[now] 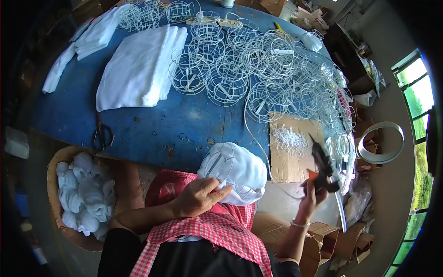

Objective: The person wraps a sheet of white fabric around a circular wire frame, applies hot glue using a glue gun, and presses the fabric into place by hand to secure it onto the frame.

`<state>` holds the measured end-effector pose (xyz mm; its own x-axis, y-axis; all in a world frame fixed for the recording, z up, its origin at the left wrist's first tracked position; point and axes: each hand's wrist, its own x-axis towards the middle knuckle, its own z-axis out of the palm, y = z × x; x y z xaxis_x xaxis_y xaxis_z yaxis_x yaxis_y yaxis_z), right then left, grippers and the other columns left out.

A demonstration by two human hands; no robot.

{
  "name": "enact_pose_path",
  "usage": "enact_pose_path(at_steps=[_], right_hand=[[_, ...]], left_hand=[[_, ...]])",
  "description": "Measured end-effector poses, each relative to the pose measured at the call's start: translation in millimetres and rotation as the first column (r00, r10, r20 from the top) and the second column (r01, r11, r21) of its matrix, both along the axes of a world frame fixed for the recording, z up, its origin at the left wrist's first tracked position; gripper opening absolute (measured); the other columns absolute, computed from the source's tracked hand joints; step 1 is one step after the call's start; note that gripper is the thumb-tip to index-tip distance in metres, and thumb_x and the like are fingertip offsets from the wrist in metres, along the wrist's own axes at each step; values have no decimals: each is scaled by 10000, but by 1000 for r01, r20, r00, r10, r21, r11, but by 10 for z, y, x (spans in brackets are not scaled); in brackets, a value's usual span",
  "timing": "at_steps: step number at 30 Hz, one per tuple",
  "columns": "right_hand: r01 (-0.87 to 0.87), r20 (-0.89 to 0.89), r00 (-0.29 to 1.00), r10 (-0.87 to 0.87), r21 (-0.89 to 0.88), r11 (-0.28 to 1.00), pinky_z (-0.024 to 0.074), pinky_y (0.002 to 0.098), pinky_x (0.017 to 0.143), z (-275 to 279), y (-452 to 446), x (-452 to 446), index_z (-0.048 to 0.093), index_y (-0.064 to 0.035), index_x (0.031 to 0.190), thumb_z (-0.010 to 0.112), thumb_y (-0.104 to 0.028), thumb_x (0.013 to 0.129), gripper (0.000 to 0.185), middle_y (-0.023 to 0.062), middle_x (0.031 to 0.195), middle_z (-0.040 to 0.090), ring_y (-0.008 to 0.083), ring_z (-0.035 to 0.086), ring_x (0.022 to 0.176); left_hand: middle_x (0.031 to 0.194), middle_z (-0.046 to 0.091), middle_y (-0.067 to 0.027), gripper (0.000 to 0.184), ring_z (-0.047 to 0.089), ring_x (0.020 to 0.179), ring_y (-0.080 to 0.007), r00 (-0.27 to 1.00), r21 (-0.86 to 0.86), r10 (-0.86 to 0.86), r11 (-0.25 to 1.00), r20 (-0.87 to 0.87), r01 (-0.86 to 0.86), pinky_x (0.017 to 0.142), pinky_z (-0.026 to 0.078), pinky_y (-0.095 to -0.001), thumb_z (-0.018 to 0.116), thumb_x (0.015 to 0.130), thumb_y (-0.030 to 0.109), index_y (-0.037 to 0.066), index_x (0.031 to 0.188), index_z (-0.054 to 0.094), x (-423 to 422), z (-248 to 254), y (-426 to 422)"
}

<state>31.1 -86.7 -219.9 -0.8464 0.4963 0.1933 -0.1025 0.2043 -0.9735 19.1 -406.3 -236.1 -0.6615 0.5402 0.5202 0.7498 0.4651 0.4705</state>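
Observation:
In front of my body is a wire frame wrapped in white batting [242, 173], resting near my lap at the table's edge. My left hand [203, 196] is closed on its near left side, with the fingers against the wire and padding. To the right, my right hand [314, 195] grips a black glue gun [324, 166] with an orange trigger. Its nozzle points up and away, and a whitish glue stick [340, 211] sticks out of its back end. The gun is apart from the padded frame. A cord runs from the table toward my right hand.
Many bare wire frames [228, 85] crowd the blue table [152, 131]. Stacked white batting sheets [134, 69] lie left of them. Scissors [102, 137] rest at the near left edge. White scraps [290, 141] lie on cardboard [288, 168]. Below left stands a box of white padded pieces [87, 194].

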Motion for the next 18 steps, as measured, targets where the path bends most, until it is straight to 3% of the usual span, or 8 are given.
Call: enact_pose_path(at_steps=[2,3,4,6,10,12,15,18], right_hand=[[-130,164,977,137,-57,990,433,227,526,332,-186,138,562,38,988,640,-85,765,266,115,809,614,119,546,575],[-225,111,963,244,-166,960,445,236,522,375,-233,214,555,47,1018,623,-53,752,292,144,860,627,130,555,583],[-243,104,956,275,-247,938,409,204,491,371,-281,231,601,6,984,695,-89,674,338,67,724,610,86,525,554],[-252,128,949,288,-244,937,460,233,544,389,-424,299,603,0,965,713,-75,644,347,90,769,623,114,556,597],[-543,416,761,497,-8,840,438,244,565,458,-454,318,610,-12,923,738,-75,653,305,45,724,609,86,539,625],[-674,328,738,590,314,669,432,237,558,432,-530,238,609,-11,903,725,-63,680,257,39,705,599,76,531,629],[-660,335,717,612,43,750,424,224,560,208,-552,244,608,-13,890,704,-47,711,206,27,710,593,60,518,639],[-563,344,749,566,-120,818,419,218,562,202,-680,240,601,-12,867,699,-41,720,179,14,718,592,51,506,644]], left_hand=[[778,471,-60,356,536,657,-174,1000,-8,-8,1000,-10,8,597,482,-283,642,691,48,49,1047,632,-1,5,20],[778,471,-61,357,536,657,-175,1000,-5,-13,1000,-9,12,600,483,-283,641,690,47,48,1047,632,-3,5,25],[779,471,-62,358,536,657,-176,1000,-2,-14,1000,-7,14,604,484,-282,639,689,45,47,1047,631,-2,6,30],[775,472,-64,356,542,665,-181,1000,-3,-7,1000,-13,7,604,486,-283,639,689,43,45,1044,630,-5,18,39],[752,464,-65,347,556,676,-189,1000,7,0,1000,-22,0,605,494,-287,635,693,36,40,1041,627,-9,42,41],[738,455,-63,343,560,679,-190,1000,7,9,1000,-10,-9,608,500,-290,633,697,35,41,1040,628,-6,46,42],[725,445,-61,339,563,676,-192,1000,9,18,1000,7,-18,613,506,-293,631,701,33,43,1040,629,-3,47,35],[721,441,-59,344,559,673,-190,1000,13,22,1000,9,-22,612,505,-293,631,701,34,48,1044,630,3,30,28]])
